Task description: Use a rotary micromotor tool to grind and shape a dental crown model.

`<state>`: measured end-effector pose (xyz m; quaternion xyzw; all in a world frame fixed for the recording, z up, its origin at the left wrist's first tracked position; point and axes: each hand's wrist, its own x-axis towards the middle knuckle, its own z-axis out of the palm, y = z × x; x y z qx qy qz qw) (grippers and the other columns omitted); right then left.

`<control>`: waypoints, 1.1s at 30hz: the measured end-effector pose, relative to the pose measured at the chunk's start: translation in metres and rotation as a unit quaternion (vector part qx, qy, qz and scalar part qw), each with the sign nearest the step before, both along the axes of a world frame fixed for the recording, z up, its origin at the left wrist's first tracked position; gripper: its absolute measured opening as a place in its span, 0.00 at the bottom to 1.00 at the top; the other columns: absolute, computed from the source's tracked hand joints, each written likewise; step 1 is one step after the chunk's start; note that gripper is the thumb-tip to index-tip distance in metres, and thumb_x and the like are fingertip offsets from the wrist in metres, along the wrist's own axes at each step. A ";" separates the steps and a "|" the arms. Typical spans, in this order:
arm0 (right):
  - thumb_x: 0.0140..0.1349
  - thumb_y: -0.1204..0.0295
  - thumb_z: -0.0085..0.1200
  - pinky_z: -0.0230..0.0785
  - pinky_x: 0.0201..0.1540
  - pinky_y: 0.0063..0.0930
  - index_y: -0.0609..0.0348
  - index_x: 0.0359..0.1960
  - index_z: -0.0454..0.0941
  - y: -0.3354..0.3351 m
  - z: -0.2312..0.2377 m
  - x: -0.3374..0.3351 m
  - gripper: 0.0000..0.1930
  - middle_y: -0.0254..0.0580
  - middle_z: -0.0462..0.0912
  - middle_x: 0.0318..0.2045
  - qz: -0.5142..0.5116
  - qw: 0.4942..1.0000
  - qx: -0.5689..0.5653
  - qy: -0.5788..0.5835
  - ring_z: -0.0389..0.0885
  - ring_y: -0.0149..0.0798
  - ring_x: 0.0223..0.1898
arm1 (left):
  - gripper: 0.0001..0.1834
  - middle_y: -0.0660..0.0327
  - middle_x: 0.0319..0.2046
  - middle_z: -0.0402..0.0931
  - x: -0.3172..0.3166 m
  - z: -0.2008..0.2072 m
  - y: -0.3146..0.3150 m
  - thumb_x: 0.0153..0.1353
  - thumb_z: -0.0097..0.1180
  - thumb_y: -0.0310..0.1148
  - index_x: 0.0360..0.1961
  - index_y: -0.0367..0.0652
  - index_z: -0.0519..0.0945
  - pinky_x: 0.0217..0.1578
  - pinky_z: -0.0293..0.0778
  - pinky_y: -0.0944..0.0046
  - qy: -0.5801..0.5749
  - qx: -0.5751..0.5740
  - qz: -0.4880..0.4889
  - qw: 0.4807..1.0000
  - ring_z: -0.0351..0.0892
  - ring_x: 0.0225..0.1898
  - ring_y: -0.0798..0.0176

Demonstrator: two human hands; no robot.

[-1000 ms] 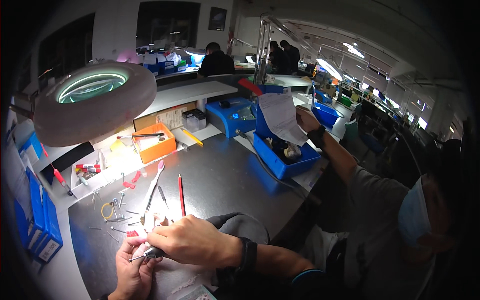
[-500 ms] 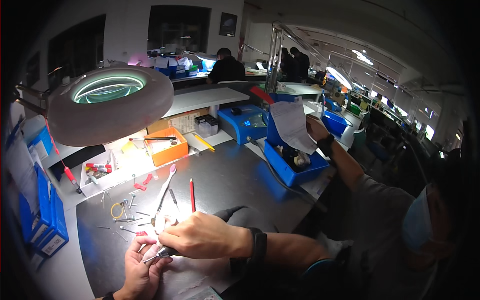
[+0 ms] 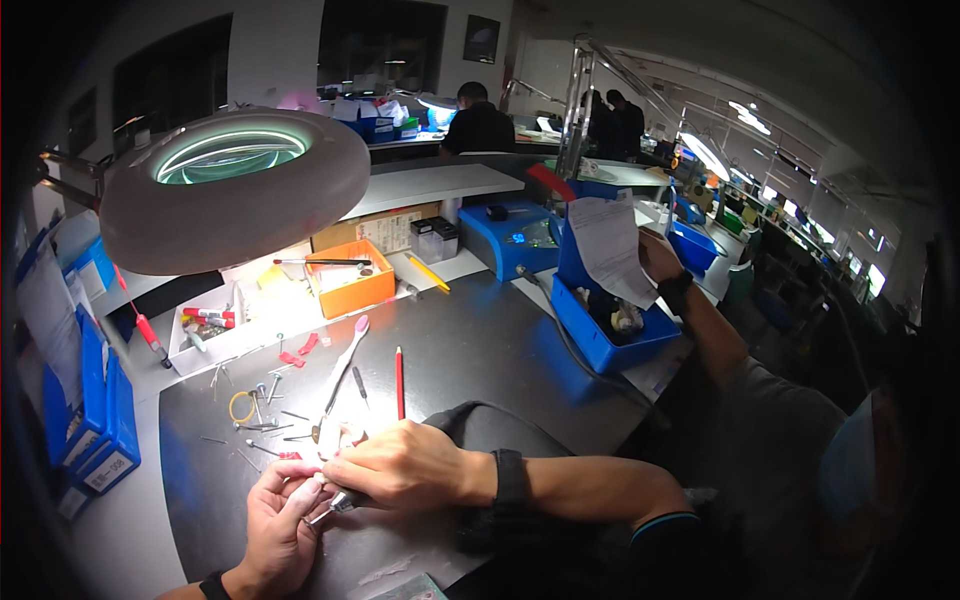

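In front of me, my left hand [image 3: 275, 525] pinches a small pale piece [image 3: 321, 478] between thumb and fingertips; the fingers partly hide its shape. My right hand [image 3: 405, 465] is wrapped around a dark and silver rotary handpiece [image 3: 345, 500], whose thin metal bit points down to the left past my left fingers. The two hands touch or nearly touch. Just beyond them lie a pink-and-white toothbrush [image 3: 347, 360], a slim dark tool [image 3: 360, 386] and a red pencil [image 3: 400, 382]. Loose burs [image 3: 262, 425] and a yellow rubber band [image 3: 241, 407] are scattered to the left.
A ring magnifier lamp [image 3: 240, 225] hangs at upper left. Behind the mat stand an orange box [image 3: 355, 293], a white tray [image 3: 195, 355] and a blue control unit [image 3: 510, 240]. At right, another person's hand [image 3: 660, 257] holds paper over a blue bin [image 3: 610, 345].
The whole scene has shifted slightly right in the view. My left fingers have curled closer around the pale piece, while my right hand keeps its hold on the handpiece.
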<state>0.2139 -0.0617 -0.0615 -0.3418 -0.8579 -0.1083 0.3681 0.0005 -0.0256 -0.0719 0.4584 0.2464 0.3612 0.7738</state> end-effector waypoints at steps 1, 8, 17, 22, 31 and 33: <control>0.57 0.68 0.55 0.73 0.24 0.35 0.61 0.34 0.74 -0.001 0.001 0.000 0.10 0.39 0.75 0.22 0.003 1.000 0.007 0.001 0.81 0.42 0.23 | 0.08 0.56 0.41 0.76 0.001 0.000 0.000 0.67 0.54 0.24 0.44 0.39 0.71 0.37 0.86 0.56 -0.003 0.004 0.001 1.000 0.83 0.38 0.62; 0.57 0.72 0.55 0.74 0.24 0.30 0.62 0.41 0.79 -0.007 0.016 0.002 0.11 0.36 0.76 0.22 -0.020 0.998 0.058 -0.009 0.81 0.38 0.22 | 0.07 0.58 0.40 0.76 0.005 0.005 0.000 0.66 0.53 0.25 0.44 0.40 0.71 0.39 0.84 0.60 0.008 0.024 0.009 1.000 0.82 0.39 0.63; 0.67 0.56 0.54 0.73 0.31 0.42 0.64 0.37 0.77 -0.084 0.101 0.206 0.19 0.52 0.81 0.26 -0.563 0.737 0.220 0.303 0.83 0.52 0.27 | 0.14 0.56 0.41 0.74 -0.013 -0.017 0.009 0.67 0.53 0.31 0.51 0.42 0.68 0.44 0.77 0.60 0.068 0.023 -0.026 0.997 0.77 0.43 0.58; 0.60 0.50 0.58 0.76 0.45 0.48 0.65 0.41 0.80 -0.135 0.077 0.368 0.25 0.55 0.85 0.35 -0.786 0.588 0.039 0.185 0.86 0.55 0.37 | 0.22 0.53 0.49 0.69 -0.024 -0.052 0.019 0.71 0.51 0.39 0.61 0.44 0.63 0.53 0.75 0.47 0.134 0.305 -0.108 0.937 0.72 0.52 0.53; 0.60 0.49 0.58 0.79 0.28 0.36 0.66 0.32 0.81 -0.154 0.023 0.454 0.25 0.46 0.84 0.20 -0.763 0.590 -0.022 0.263 0.86 0.41 0.20 | 0.23 0.52 0.50 0.68 -0.023 -0.037 0.009 0.70 0.52 0.40 0.60 0.45 0.62 0.53 0.75 0.46 0.087 0.082 -0.095 0.988 0.72 0.51 0.53; 0.60 0.49 0.57 0.80 0.34 0.39 0.65 0.36 0.80 -0.154 0.019 0.457 0.26 0.50 0.85 0.26 -0.801 0.561 -0.005 0.208 0.87 0.44 0.25 | 0.23 0.52 0.51 0.68 -0.023 -0.037 0.009 0.70 0.52 0.41 0.61 0.45 0.62 0.53 0.74 0.47 0.089 0.079 -0.107 0.987 0.72 0.51 0.53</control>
